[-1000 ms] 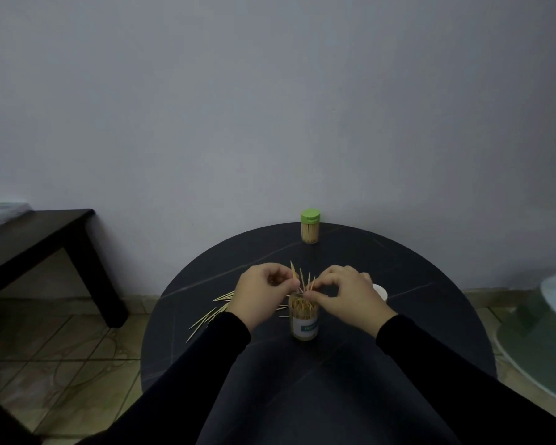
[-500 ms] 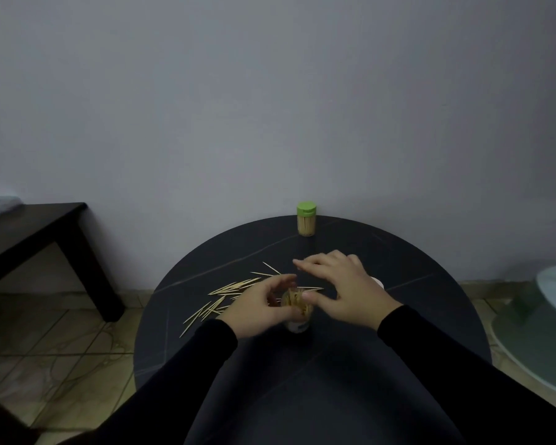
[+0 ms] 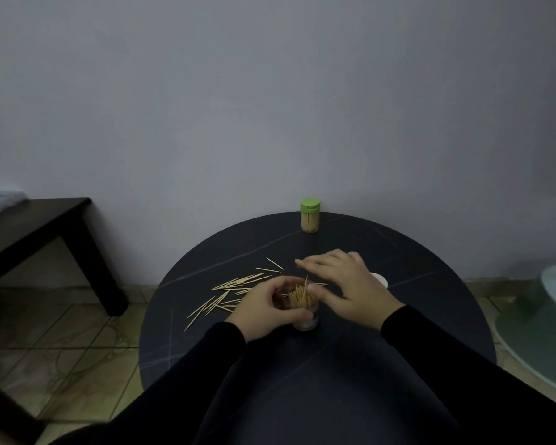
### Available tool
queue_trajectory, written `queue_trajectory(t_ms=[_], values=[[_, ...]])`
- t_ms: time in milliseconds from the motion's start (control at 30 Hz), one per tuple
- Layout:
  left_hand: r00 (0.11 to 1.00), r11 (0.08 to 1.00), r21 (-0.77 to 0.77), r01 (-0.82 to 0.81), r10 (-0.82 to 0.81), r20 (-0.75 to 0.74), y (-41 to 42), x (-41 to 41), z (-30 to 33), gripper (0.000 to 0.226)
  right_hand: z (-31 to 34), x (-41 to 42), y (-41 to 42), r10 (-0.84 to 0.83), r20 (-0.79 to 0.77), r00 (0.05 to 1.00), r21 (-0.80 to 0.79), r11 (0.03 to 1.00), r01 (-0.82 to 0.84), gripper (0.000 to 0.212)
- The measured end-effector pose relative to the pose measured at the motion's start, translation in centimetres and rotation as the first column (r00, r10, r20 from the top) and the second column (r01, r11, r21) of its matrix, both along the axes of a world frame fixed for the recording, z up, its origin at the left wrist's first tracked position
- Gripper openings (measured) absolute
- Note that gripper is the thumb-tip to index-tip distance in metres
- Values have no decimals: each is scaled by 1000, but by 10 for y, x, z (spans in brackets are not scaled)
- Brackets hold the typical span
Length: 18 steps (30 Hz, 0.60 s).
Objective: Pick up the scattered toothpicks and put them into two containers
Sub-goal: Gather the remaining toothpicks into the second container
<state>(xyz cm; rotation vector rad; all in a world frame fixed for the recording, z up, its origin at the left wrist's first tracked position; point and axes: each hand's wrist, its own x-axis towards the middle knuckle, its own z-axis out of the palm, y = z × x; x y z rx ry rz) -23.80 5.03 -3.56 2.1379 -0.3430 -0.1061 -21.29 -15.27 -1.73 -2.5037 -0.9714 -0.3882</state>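
While L hand grips open jar upright | R hand flat, fingers spread, over rim | loose toothpicks lie left on table | tip: steady jar, tamp sticks level w/ palm, then gather rest in small bunches | lidded jar at far edge.

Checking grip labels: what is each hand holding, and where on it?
Left hand grips the open jar round its side wall. Right hand holds nothing, its fingers spread flat above the toothpicks.

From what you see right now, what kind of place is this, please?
Probably a room in a home: a round black table stands against a plain grey wall on a beige tiled floor, with a dark wooden bench beside it.
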Motion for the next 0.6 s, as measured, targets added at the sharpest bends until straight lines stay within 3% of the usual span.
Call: queue_trajectory(t_ms=[133, 300, 467, 600], values=[[1000, 1000, 5, -3, 3, 22, 0, 1, -4, 61, -7, -8, -2, 90, 73, 993, -58, 995, -86, 64], [999, 1000, -27, -4, 5, 42, 0, 2, -7, 61, -18, -11, -2, 122, 43, 992, -115, 987, -116, 67], [1000, 1000, 5, -6, 6, 14, 0, 2, -6, 64, -8, -15, -6, 121, 290, 949, -12, 992, -123, 55], [1000, 1000, -9, -17, 17, 9, 0, 1, -6, 54, -11, -13, -5, 148, 285, 947, -93, 988, -126, 46]])
